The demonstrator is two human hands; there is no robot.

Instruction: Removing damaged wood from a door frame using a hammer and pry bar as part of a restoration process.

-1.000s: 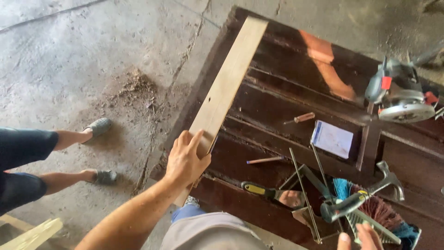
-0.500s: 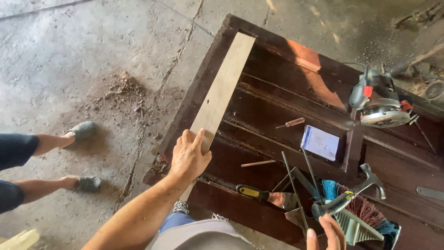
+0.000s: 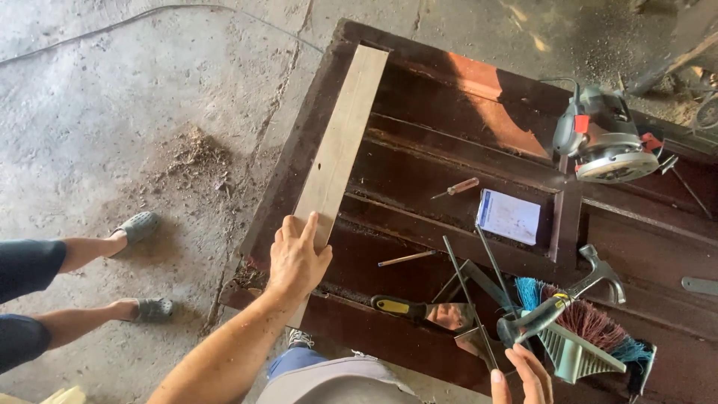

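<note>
- The left hand point(image 3: 298, 258) lies palm down on the near end of a long pale wooden plank point(image 3: 340, 153), its fingers point(image 3: 308, 227) lightly spread and pressed flat on the wood, not curled around it.
- The plank runs lengthwise along the left edge of a dark brown panelled door point(image 3: 419, 120) that lies flat on the concrete floor point(image 3: 112, 97); its far end reaches almost to the door's far corner.
- The right hand point(image 3: 523, 374) shows only partly at the bottom edge, fingers point(image 3: 535, 365) loosely apart, just below the grip of a claw hammer point(image 3: 561, 299); I cannot tell whether they touch it.
- The hammer lies across a hand brush with blue and reddish bristles point(image 3: 576, 318) and a grey dustpan point(image 3: 580, 355).
- Just left of these lie a putty knife with a black-and-yellow handle point(image 3: 422, 310) and a metal square point(image 3: 471, 277).
- Further up the door: a pencil point(image 3: 406, 259), a small screwdriver point(image 3: 456, 188), a blue-and-white pad point(image 3: 508, 217), and a circular saw point(image 3: 602, 138) near the right edge.
- A pile of sawdust point(image 3: 194, 150) sits on the floor left of the door.
- Another person's legs in grey shoes point(image 3: 138, 224) stand at the left, well apart from the plank.
</note>
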